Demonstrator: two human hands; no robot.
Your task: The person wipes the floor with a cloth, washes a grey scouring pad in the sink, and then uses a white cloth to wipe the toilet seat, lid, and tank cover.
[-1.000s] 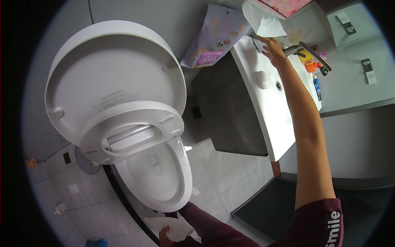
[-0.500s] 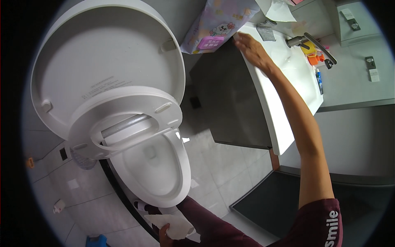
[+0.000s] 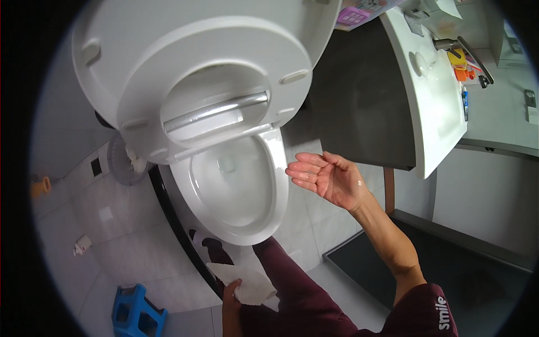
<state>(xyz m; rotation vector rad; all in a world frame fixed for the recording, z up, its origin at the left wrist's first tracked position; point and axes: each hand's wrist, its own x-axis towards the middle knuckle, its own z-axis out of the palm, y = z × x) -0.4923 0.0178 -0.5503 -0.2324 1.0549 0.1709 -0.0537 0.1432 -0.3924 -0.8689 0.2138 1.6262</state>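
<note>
Left hand [image 3: 231, 292]: my fingers grip a white tissue [image 3: 245, 282].
Right hand [image 3: 328, 178]: open, empty, beside the toilet bowl [image 3: 236, 191].

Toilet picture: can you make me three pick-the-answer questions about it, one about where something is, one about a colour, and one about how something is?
1. Where is the right hand?
A. beside the toilet bowl
B. on the sink
C. on the floor

2. What colour is the small stool?
A. red
B. blue
C. green

3. How is the toilet lid?
A. shut
B. raised
C. broken off

Answers: 1 A, the open palm hangs by the bowl's rim. 2 B, it is blue on the floor tiles. 3 B, lid and seat stand up and the bowl shows.
</note>
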